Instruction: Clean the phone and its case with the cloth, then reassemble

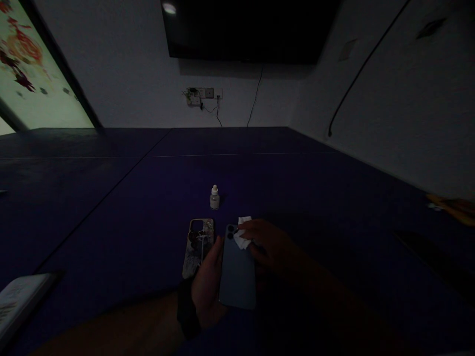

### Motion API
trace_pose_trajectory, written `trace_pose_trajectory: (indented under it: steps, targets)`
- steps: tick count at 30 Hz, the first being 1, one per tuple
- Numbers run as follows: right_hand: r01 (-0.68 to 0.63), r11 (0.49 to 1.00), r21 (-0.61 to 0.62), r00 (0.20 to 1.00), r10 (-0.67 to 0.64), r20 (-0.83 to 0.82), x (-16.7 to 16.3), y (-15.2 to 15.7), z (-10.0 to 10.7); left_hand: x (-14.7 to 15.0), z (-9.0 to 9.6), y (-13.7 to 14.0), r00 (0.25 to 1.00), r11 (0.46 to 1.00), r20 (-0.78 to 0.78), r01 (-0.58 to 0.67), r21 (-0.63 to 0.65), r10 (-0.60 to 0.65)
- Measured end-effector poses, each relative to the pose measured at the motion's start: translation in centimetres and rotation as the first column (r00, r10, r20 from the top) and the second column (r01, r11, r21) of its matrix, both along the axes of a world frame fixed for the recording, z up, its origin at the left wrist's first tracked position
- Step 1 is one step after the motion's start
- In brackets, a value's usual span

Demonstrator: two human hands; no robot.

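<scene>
A blue-grey smartphone (238,279) rests in my left hand (208,289), back side up, its camera lenses at the top left. My left thumb lies along its left edge; the other fingers are hidden beneath. My right hand (269,244) pinches a white tissue (243,241) and presses it on the phone's back near the cameras. Left of the phone lies a patterned phone case (193,257) with a camera cutout, partly covered by my left hand. Beyond them a small dropper bottle (214,200) with a white cap stands upright.
The dark blue table (148,207) stretches to the far wall. A white box or book (24,301) lies at the left front. At the right are a dark flat object (426,257) and something orange (454,207). A screen (252,29) hangs above wall sockets (204,94).
</scene>
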State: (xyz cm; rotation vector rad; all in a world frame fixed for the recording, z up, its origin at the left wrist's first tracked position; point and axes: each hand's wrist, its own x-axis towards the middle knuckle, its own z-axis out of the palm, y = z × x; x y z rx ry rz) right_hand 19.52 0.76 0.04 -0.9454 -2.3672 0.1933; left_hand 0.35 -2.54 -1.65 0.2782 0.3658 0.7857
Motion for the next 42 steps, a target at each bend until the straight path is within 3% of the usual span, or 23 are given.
trace_pose_trajectory:
  steps: [4,9,13,18,21,23,26,29,31,33,36,38,40,42]
  targets:
    - [-0.149,0.988,-0.048,0.988,0.15,0.02,0.2,-0.1,0.0,0.0,-0.1,0.1,1.0,1.0,-0.003,-0.009,0.002,0.009]
    - [0.014,1.0,0.003,1.0,-0.014,-0.009,0.0,0.2,-0.4,0.2,-0.1,0.1,1.0,0.999,0.017,-0.011,-0.034,0.012]
    - [-0.155,0.988,-0.011,0.988,0.155,0.001,0.1,0.3,-0.6,0.2,0.0,0.1,0.999,1.0,0.044,-0.024,-0.003,0.024]
    - [-0.057,0.996,0.067,0.993,0.064,-0.095,0.2,0.8,-0.7,0.1,0.0,-0.1,1.0,1.0,-0.014,-0.006,0.015,0.006]
    - [-0.165,0.982,0.09,0.981,0.173,-0.09,0.0,0.9,-1.0,0.1,0.1,-0.2,0.999,0.999,-0.003,-0.034,0.009,0.034]
    - [-0.173,0.981,0.086,0.981,0.18,-0.077,0.4,1.1,-1.2,0.0,0.1,-0.1,0.999,0.999,-0.034,-0.041,-0.003,0.041]
    - [0.08,0.989,0.123,0.995,-0.072,-0.074,1.6,2.0,-1.2,-0.1,0.0,0.0,0.995,0.999,-0.094,-0.034,-0.009,0.033]
    - [0.392,0.916,0.089,0.919,-0.393,0.0,2.5,3.0,-0.9,-0.2,-0.2,0.0,0.994,0.999,-0.108,-0.032,0.027,0.035]
    - [0.51,0.859,0.041,0.857,-0.511,0.063,2.5,3.3,-0.6,-0.2,-0.3,-0.2,0.99,0.997,-0.128,-0.043,0.058,0.05]
    - [0.543,0.839,0.032,0.838,-0.544,0.048,1.9,3.0,-0.3,-0.1,-0.3,-0.6,0.984,0.994,-0.16,-0.06,0.092,0.075]
    - [0.478,0.877,-0.038,0.867,-0.478,-0.14,0.2,1.5,0.2,0.2,0.2,-1.0,0.966,0.983,-0.207,-0.13,0.133,0.156]
    - [0.366,0.897,-0.248,0.864,-0.426,-0.269,-1.3,0.0,0.5,0.4,1.1,-1.1,0.947,0.962,-0.213,-0.202,0.183,0.239]
    - [0.182,0.881,-0.437,0.885,-0.34,-0.317,-2.8,-1.6,0.7,0.6,2.2,-0.9,0.928,0.927,-0.194,-0.263,0.267,0.319]
    - [0.055,0.872,-0.487,0.902,-0.252,-0.349,-4.0,-2.7,0.7,0.8,3.3,-0.7,0.914,0.892,-0.177,-0.291,0.345,0.366]
